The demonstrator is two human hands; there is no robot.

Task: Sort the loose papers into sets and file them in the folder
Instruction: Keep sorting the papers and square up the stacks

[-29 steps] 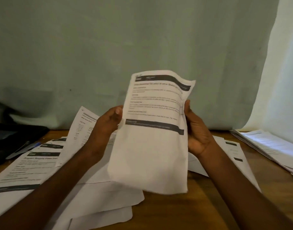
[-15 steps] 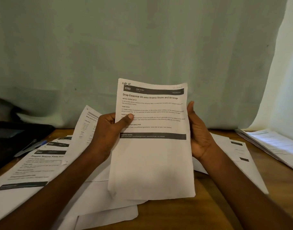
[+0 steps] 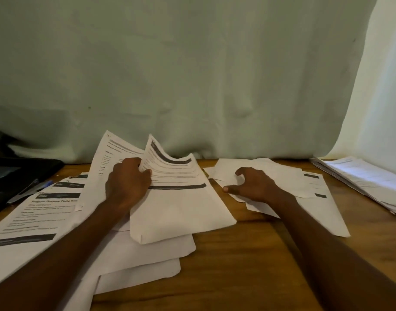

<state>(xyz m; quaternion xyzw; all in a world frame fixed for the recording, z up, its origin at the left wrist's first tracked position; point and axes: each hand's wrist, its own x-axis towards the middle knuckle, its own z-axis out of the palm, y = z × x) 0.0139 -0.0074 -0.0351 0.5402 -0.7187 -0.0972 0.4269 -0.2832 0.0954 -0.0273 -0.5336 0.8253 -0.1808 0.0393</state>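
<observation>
We grip a printed sheet by its left edge with our left hand, fingers curled round the paper, its top corner curling upward while its lower half lies on the heap of loose papers spread over the left side of the wooden table. Our right hand hovers just over a second scatter of sheets to the right, fingers spread and loosely bent, thumb held apart, holding nothing; we cannot tell whether it touches the paper beneath. Another printed page stands tilted behind our left hand, against the pale green cloth backdrop. At the table's far right edge lies a neater stack of pages, well apart from both hands. A dark, flat object, too dim to identify, sits at the far left beside a blue pen.
</observation>
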